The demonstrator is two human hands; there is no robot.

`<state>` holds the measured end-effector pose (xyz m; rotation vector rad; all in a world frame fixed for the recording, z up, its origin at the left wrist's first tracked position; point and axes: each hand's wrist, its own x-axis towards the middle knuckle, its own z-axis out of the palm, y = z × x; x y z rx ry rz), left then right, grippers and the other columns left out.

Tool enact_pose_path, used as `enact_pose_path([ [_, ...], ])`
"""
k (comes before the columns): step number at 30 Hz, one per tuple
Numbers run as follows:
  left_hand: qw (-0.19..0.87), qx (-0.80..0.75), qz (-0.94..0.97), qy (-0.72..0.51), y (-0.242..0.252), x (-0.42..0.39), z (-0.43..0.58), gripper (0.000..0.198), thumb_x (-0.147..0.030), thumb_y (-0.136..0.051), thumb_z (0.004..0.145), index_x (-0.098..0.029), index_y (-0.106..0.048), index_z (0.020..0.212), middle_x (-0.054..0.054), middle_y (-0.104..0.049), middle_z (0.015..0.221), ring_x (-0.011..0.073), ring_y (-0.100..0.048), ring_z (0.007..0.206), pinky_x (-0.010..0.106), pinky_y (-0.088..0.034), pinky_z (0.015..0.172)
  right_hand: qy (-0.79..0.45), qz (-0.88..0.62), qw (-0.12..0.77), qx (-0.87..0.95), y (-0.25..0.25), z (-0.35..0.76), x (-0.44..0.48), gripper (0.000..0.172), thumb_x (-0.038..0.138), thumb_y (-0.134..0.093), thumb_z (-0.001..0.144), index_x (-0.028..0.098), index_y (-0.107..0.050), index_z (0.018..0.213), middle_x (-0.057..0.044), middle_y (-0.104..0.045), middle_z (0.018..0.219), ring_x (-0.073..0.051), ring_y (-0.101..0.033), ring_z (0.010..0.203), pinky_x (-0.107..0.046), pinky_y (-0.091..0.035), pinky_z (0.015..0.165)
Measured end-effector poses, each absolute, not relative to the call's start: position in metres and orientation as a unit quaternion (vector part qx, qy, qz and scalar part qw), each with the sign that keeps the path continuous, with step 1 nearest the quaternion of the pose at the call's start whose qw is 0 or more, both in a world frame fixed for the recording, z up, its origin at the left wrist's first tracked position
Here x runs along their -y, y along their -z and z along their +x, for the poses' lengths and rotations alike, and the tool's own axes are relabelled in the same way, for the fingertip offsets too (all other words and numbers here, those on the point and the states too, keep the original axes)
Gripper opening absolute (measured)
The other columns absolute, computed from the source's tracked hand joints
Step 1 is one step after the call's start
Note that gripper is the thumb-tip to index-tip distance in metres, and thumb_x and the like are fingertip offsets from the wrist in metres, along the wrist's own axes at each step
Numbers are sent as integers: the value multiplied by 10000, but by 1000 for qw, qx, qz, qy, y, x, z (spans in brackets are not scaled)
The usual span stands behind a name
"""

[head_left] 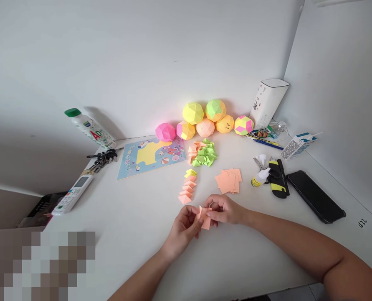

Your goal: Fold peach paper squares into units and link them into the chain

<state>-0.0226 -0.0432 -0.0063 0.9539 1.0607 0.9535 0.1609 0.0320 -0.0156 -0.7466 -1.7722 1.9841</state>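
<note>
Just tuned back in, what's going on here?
A person's left hand and right hand pinch a small orange folded paper piece over the white table. Beyond it lie a row of folded, mostly orange units, a stack of flat orange paper squares and a pile of green and orange folded units. Faceted paper balls line the wall.

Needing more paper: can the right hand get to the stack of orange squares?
Probably yes: the orange squares lie just beyond the right hand, nothing between, though it pinches a folded orange piece.

Left hand (186, 226) and right hand (226, 209) meet at the fingertips — both pinched closed.
</note>
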Motion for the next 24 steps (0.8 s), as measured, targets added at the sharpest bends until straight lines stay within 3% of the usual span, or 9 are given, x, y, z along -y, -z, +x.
enact_pose_path([
  [6,643,-444,431,-451,9,45,-22,217,-365,-567,840,-231,-458,971,-15,-504,818,105,-497,674,220,-444,531,-661,-248,207,677,13,160,-32,177,311,-590,821,147,-522,819,13,-543,679,-95,-527,582,-213,-401,527],
  [11,636,-445,456,-435,8,46,-23,236,-332,-542,863,-248,-524,1083,2,-503,831,112,-477,707,240,-443,614,-638,-214,238,700,11,158,-34,204,320,-578,829,139,-556,738,-54,-595,912,-102,-516,675,-236,-399,588],
  [17,584,-420,509,-473,8,46,-24,308,-283,-549,859,-317,-571,1164,25,-466,948,129,-464,781,247,-427,647,-657,-231,243,675,16,159,-36,222,340,-616,808,136,-589,724,-23,-552,781,-97,-504,639,-227,-399,566],
  [22,602,-402,501,-475,10,47,-24,357,-273,-528,872,-340,-538,1223,47,-464,1057,156,-478,890,266,-434,705,-654,-241,274,663,17,159,-36,240,328,-649,784,130,-591,662,-52,-574,901,-98,-519,671,-225,-416,571],
  [24,609,-402,488,-479,10,47,-24,358,-276,-540,865,-337,-546,1217,50,-462,1090,170,-480,936,286,-443,746,-673,-240,266,647,17,159,-36,259,345,-641,791,130,-585,658,-42,-575,843,-95,-533,630,-225,-425,549],
])
